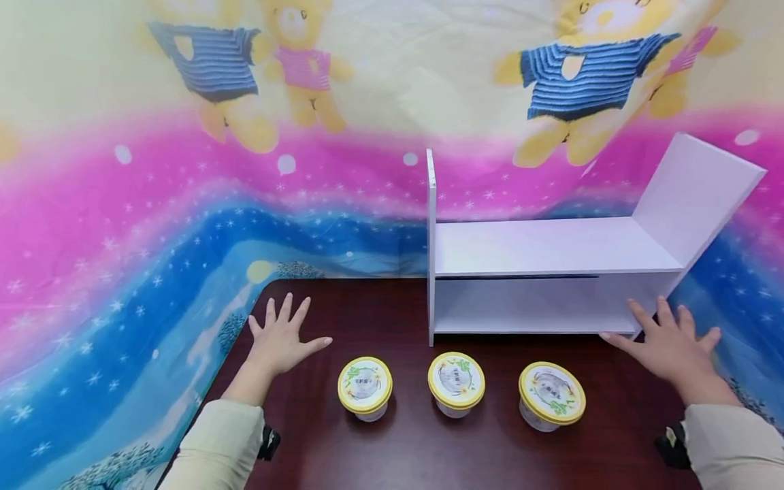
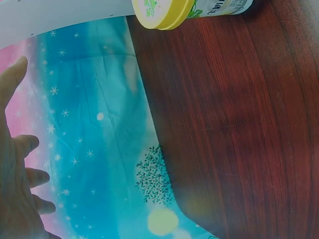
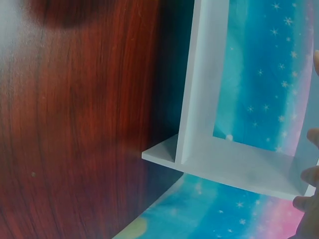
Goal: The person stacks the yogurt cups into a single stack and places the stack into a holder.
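Printed cloth [image 1: 367, 177], with bears above bands of pink and starred blue, hangs behind and beside a dark reddish-brown surface [image 1: 367, 456]. Toward the right of the surface's back edge stands a white shelf unit [image 1: 557, 245]; an upper board spans its two upright side panels. Three lidded tubs form a row in front of it: the left tub [image 1: 365, 386] lies beyond the unit's left panel, nearer the surface's left edge; the middle tub [image 1: 456, 382] and the right tub [image 1: 551, 395] lie before the unit, well apart from each other. Each stands upright under a yellow-rimmed lid with green leaves and dark lettering; the lids conceal the contents, and the lettering is too small to read. Near the surface's left edge, the left hand [image 1: 282, 344] is spread, fingers extended, apart from the left tub. The right hand [image 1: 674, 347], likewise spread, overlaps the unit's lower right end; whether it touches the panel cannot be told. Frame edges crop both pale sleeves [image 1: 217, 435] and, in the left wrist view, one tub at the top. In the right wrist view, only parts of the fingers enter at the right margin.
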Tool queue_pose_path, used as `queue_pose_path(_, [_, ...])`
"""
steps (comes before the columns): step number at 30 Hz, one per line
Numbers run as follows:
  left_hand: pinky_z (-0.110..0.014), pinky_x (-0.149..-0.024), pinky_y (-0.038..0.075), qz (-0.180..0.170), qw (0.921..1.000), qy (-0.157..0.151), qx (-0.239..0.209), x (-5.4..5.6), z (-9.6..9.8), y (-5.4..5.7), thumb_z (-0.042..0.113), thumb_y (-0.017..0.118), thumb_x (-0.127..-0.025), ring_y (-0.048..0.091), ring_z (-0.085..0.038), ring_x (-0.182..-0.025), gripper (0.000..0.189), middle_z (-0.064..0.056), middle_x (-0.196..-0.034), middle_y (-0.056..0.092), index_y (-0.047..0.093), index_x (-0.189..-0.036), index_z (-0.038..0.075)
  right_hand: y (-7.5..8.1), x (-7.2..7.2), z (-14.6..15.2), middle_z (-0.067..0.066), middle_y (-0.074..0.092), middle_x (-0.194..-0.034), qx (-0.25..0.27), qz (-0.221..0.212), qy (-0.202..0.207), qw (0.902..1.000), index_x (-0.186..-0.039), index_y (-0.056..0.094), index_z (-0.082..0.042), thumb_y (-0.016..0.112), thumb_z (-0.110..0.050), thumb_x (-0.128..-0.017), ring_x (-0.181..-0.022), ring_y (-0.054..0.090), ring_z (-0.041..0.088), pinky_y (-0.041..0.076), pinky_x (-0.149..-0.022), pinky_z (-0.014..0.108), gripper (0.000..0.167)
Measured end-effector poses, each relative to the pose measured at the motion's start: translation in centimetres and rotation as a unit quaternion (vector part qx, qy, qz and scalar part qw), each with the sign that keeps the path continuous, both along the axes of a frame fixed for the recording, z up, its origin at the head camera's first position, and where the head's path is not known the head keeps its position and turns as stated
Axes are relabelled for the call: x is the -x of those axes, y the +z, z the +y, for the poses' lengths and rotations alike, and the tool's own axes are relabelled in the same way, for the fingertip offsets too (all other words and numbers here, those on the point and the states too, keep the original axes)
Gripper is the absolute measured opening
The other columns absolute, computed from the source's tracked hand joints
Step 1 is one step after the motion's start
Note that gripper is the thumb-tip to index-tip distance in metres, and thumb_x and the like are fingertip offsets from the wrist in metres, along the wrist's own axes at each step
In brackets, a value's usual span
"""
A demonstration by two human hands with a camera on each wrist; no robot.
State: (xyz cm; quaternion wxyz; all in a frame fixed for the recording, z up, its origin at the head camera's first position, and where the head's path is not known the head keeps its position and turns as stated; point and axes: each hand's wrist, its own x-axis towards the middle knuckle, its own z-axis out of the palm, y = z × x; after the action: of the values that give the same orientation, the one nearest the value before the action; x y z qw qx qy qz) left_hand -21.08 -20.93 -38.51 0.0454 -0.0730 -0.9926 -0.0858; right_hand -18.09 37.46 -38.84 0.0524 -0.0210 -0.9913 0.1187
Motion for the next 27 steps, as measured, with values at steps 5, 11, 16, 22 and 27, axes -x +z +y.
queue_pose_path(5, [-0.067, -0.084, -0.004, -0.003, 1.0000, -0.001, -0.003, 0.1, -0.1, -0.1, 0.074, 0.040, -0.068, -0.002, -0.045, -0.123, 0.093, -0.020, -0.140, 0.009, 0.019, -0.138, 0.017, -0.1, 0.3, 0.1, 0.036, -0.008, -0.131, -0.004, -0.009, -0.022, 0.9997, -0.137, 0.004, -0.006, 0.043, -0.065, -0.075, -0.111, -0.022, 0.053, -0.018, -0.071, 0.069, 0.094])
queue_pose_path(11, [-0.067, -0.084, -0.004, -0.023, 0.9995, 0.003, -0.022, 0.0, 0.0, 0.0, 0.073, 0.038, -0.069, -0.004, -0.045, -0.123, 0.092, -0.019, -0.141, 0.004, 0.016, -0.139, 0.017, -0.1, 0.4, 0.1, 0.036, -0.007, -0.131, 0.000, -0.018, -0.027, 0.9995, -0.137, 0.003, -0.005, 0.042, -0.065, -0.075, -0.110, -0.020, 0.056, -0.016, -0.072, 0.070, 0.095])
queue_pose_path(16, [-0.067, -0.084, -0.004, -0.031, 0.9993, 0.006, -0.020, 0.1, 0.2, 0.0, 0.074, 0.036, -0.069, -0.004, -0.045, -0.123, 0.092, -0.019, -0.141, 0.005, 0.016, -0.139, 0.017, 0.1, 0.6, 0.1, 0.036, -0.007, -0.131, -0.002, -0.029, -0.029, 0.9992, -0.137, 0.004, -0.004, 0.041, -0.066, -0.075, -0.110, -0.017, 0.057, -0.015, -0.073, 0.070, 0.095])
queue_pose_path(22, [-0.067, -0.084, -0.006, -0.026, 0.9993, -0.003, -0.026, 0.2, 0.9, 0.4, 0.074, 0.037, -0.070, -0.005, -0.044, -0.123, 0.092, -0.019, -0.141, 0.005, 0.017, -0.139, 0.017, 0.4, 0.6, 0.2, 0.037, -0.005, -0.130, 0.001, -0.033, -0.031, 0.9990, -0.136, 0.004, -0.003, 0.040, -0.065, -0.076, -0.111, -0.016, 0.056, -0.014, -0.075, 0.070, 0.093])
queue_pose_path(27, [-0.067, -0.085, -0.004, -0.022, 0.9992, -0.013, -0.030, 0.4, 1.8, 0.7, 0.075, 0.036, -0.069, -0.005, -0.043, -0.124, 0.092, -0.018, -0.141, 0.006, 0.017, -0.139, 0.018, 0.6, 0.6, 0.5, 0.037, -0.007, -0.130, 0.003, -0.030, -0.033, 0.9990, -0.136, 0.004, -0.003, 0.039, -0.064, -0.077, -0.112, -0.017, 0.055, -0.014, -0.076, 0.068, 0.092])
